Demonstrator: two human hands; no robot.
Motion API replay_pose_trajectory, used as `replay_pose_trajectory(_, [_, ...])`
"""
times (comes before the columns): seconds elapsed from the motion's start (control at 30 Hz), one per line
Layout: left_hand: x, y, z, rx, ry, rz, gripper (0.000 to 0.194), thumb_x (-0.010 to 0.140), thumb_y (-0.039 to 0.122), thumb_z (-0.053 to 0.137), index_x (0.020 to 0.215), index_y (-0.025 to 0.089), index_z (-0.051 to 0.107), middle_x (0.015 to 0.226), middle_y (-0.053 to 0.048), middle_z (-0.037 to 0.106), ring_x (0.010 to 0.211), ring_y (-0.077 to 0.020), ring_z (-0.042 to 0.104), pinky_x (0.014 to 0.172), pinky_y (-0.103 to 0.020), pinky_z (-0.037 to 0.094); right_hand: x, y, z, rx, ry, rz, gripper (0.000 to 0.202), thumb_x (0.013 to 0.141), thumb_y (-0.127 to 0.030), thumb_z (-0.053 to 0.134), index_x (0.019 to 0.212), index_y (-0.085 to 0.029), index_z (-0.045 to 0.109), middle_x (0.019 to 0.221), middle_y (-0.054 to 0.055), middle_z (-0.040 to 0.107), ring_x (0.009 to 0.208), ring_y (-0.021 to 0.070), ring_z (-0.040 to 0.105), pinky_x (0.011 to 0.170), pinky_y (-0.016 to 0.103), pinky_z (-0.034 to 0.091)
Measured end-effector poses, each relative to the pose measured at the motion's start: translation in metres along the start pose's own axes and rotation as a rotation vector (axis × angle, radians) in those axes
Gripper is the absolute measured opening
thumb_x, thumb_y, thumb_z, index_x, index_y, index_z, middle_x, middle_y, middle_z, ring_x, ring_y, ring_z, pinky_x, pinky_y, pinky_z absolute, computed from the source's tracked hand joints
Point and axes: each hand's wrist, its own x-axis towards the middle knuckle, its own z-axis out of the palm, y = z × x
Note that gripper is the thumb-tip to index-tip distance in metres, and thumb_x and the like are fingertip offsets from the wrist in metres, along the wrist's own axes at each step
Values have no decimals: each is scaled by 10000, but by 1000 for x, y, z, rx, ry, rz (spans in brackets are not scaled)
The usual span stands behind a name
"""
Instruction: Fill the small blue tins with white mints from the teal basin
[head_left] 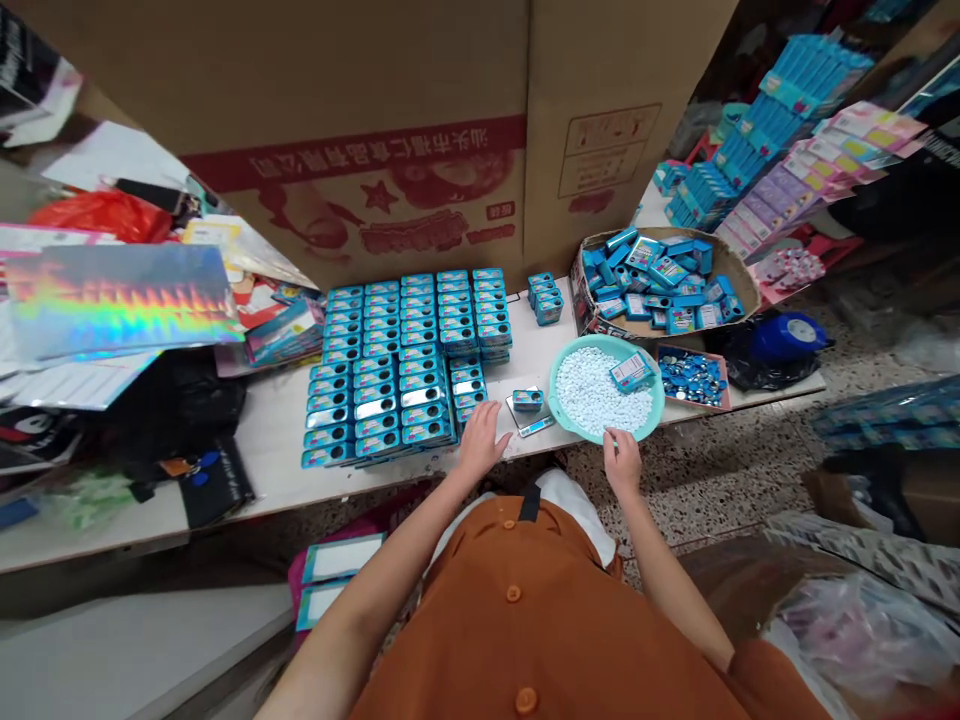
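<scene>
My left hand rests at the table's front edge, fingers apart and holding nothing. It is between the rows of stacked blue tins and a small digital scale. One blue tin lies on the scale. At the front rim of a mint-green basin, my right hand is closed in a pinch; a small greenish bit shows at the fingertips, too small to name. White pellets fill the basin, and a blue tin lies on them.
A carton of jumbled blue tins stands behind the basin. Right of the basin is a shallow box of small blue and silver pieces. A large cardboard box walls off the back. Shiny sheets and bags clutter the left.
</scene>
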Motion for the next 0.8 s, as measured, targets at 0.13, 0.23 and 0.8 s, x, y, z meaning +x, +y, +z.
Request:
replay_pose_trajectory(0.13, [59,9,30,67,-80,-17,647,756,268,634,1334,153,365,1422,-171,375,1352,-332,286,1104,-460,263,18,6,-8,19,-51,-20,301,924,-360,399,1021,-190,627,991,99,647,970,229,568,898,394,446])
replay_pose_trajectory(0.23, [83,6,50,107,-212,-93,537,725,176,632,1231,159,454,1330,-168,481,1268,-318,407,1028,-424,347,27,15,-13,14,-109,-22,299,927,-358,397,1037,-201,627,995,95,646,981,230,573,903,392,448])
replay_pose_trajectory(0.8, [106,94,3,-109,187,3,367,825,296,578,1175,198,530,1087,-101,590,1031,-247,546,907,-389,441,85,78,-17,105,-173,74,310,936,-358,388,1049,-194,625,1013,96,632,1001,229,568,909,389,453])
